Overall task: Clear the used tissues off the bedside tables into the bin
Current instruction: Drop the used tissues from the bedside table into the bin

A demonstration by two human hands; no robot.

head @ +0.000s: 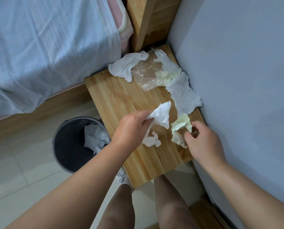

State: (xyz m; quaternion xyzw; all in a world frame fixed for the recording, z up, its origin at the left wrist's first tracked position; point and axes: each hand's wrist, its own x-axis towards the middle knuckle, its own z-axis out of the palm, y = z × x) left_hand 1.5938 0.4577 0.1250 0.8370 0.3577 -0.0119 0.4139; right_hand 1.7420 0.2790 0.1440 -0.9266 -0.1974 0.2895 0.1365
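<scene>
Head view: over a pale pine bedside bench point(121, 96), the left hand point(131, 128) has a crumpled white tissue point(161, 116) in a pinching grip, lifted off the bench's near half. The right hand point(204, 142) has its grip nipping a yellowish crumpled tissue point(181, 128) alongside. Collection looks midway: more white tissues point(124, 66) and a clear plastic wrapper point(144, 75) lie at the bench's far end. A round grey bin point(66, 154), tissues inside, stands just left of the bench. The next move calls for carrying both leftward and releasing them over it.
</scene>
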